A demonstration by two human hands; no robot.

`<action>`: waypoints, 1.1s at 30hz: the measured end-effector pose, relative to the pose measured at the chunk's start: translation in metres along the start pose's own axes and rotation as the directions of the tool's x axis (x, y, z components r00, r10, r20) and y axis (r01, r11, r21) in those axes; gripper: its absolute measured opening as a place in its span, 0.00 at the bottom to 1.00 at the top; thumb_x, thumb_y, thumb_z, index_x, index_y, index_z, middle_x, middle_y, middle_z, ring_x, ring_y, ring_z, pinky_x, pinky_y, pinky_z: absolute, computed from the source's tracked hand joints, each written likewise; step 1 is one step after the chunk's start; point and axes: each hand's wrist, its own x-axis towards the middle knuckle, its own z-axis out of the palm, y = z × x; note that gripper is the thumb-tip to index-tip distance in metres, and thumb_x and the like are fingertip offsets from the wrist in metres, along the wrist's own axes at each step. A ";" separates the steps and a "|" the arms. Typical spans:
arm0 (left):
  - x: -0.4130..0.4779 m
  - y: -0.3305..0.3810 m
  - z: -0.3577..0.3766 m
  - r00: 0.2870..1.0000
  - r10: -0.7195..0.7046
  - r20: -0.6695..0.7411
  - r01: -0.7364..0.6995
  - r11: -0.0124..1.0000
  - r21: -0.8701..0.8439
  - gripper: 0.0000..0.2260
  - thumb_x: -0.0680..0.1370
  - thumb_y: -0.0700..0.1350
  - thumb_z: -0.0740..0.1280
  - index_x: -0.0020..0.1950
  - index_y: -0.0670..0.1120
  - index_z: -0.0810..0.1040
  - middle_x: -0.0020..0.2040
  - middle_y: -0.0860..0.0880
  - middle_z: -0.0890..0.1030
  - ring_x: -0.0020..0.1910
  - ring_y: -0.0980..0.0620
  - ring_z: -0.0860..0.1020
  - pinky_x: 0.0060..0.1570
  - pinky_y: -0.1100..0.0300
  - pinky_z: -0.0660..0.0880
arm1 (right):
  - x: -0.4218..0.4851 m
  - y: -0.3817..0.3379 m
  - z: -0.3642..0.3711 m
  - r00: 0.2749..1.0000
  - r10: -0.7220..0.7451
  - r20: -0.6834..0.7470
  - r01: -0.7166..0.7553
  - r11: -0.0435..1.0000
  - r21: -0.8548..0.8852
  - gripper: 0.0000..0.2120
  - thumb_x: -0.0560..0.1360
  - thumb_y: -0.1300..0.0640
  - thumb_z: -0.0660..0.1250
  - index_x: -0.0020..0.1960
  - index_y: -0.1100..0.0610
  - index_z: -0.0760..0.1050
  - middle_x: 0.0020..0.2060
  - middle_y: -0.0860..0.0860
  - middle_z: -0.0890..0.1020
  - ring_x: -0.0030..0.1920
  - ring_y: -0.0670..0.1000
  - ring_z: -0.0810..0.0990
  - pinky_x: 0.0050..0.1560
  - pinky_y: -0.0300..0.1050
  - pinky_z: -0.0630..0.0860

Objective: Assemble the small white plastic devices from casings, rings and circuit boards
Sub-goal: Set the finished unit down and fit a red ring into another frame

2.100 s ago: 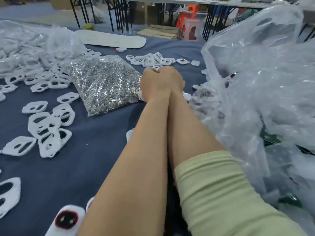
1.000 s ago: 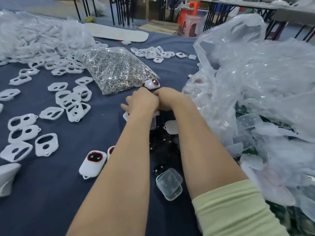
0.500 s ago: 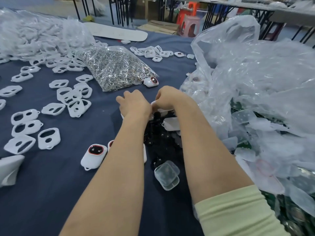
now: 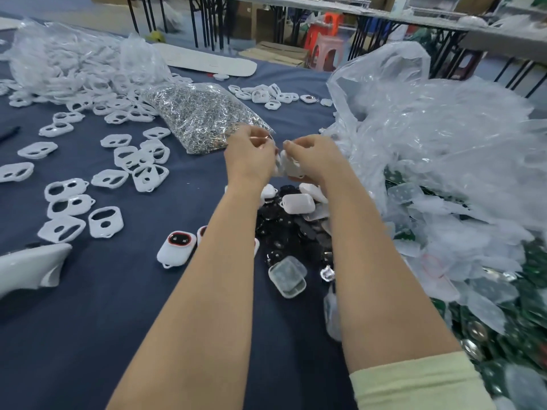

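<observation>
Above the navy counter [image 4: 88,321], the left grip [image 4: 248,161] pinches a thin reddish ring [image 4: 261,138] just beside the white casing [image 4: 291,167] held in the right grip [image 4: 313,159]; below them lies a pile of black parts [image 4: 291,232]; a bag of metal rings [image 4: 201,113] sits behind

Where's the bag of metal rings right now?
In the head view, the bag of metal rings lies on the blue table, just beyond the left hand, with loose white casing frames scattered to its left.

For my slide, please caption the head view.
Right hand grips a small white plastic casing, left hand beside it, above a dark blue tablecloth strewn with white plastic frames.
</observation>
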 end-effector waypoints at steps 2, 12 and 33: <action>-0.018 0.003 0.006 0.992 -0.052 0.116 0.061 0.995 -0.073 0.06 0.76 0.35 0.67 0.50 0.45 0.76 0.48 0.46 0.82 0.46 0.49 0.81 0.56 0.53 0.78 | -0.016 0.005 -0.022 0.999 -0.022 -0.036 0.014 0.982 -0.187 0.14 0.76 0.55 0.65 0.41 0.66 0.79 0.34 0.60 0.76 0.38 0.56 0.74 0.43 0.49 0.76; -0.101 0.003 0.002 0.930 0.005 0.369 -0.066 0.986 0.153 0.15 0.76 0.34 0.60 0.61 0.41 0.77 0.59 0.45 0.80 0.59 0.48 0.77 0.61 0.57 0.72 | -0.077 0.013 -0.033 0.991 0.029 -0.127 -0.090 0.857 -0.507 0.13 0.76 0.62 0.61 0.57 0.60 0.79 0.54 0.58 0.81 0.57 0.58 0.77 0.57 0.46 0.72; 0.031 -0.082 -0.173 0.845 -0.285 -0.452 0.515 0.659 0.548 0.24 0.83 0.53 0.45 0.73 0.43 0.65 0.75 0.41 0.63 0.75 0.41 0.57 0.73 0.43 0.50 | -0.002 -0.059 0.237 0.908 -0.274 0.317 0.350 0.911 -0.217 0.15 0.81 0.52 0.56 0.44 0.58 0.77 0.56 0.59 0.78 0.56 0.58 0.75 0.51 0.47 0.66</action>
